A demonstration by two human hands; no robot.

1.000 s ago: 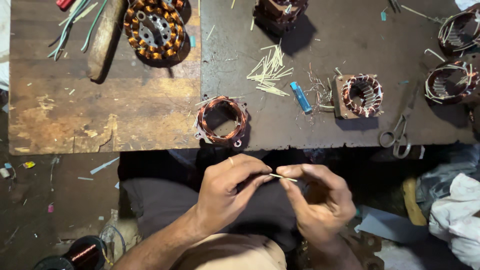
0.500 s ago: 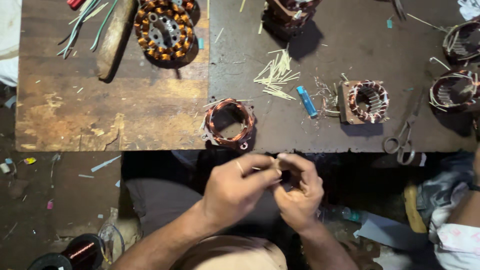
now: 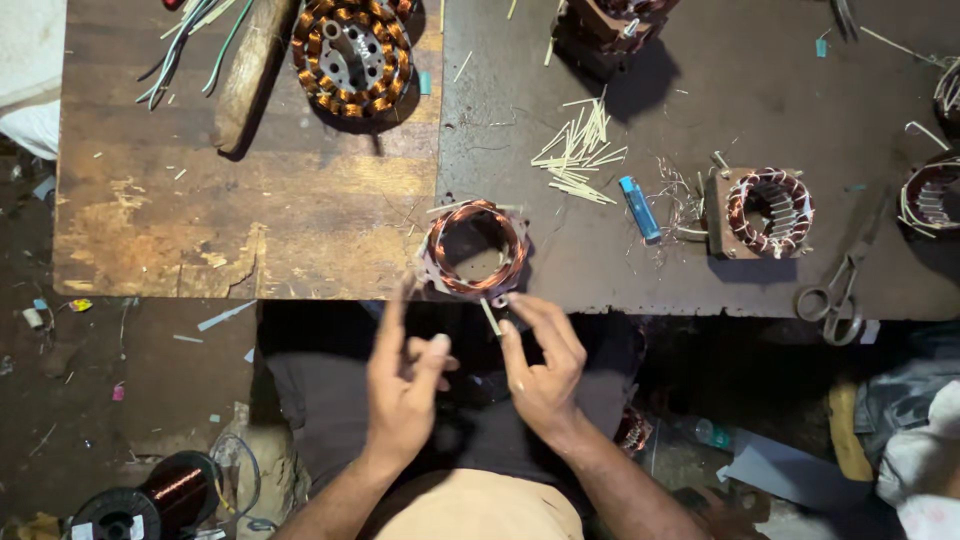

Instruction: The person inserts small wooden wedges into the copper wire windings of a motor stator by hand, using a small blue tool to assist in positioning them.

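Note:
My right hand (image 3: 541,368) pinches a thin pale sliver (image 3: 490,318) between thumb and forefinger, just below the bench edge. My left hand (image 3: 405,385) is beside it, blurred, fingers spread and holding nothing. Right above both hands a copper-wound stator ring (image 3: 474,249) lies at the bench's front edge. A heap of the same pale slivers (image 3: 580,155) lies further back on the dark top.
A blue lighter (image 3: 638,208) and a second wound stator in a square frame (image 3: 764,211) lie to the right, scissors (image 3: 834,292) beyond. A large round wound core (image 3: 352,54) and a wooden handle (image 3: 247,72) sit at the back left. A copper wire spool (image 3: 170,495) stands on the floor.
My hands were pressed together over one sliver; they have parted and risen toward the bench edge, the left opening, the right keeping the sliver. The view shifted slightly.

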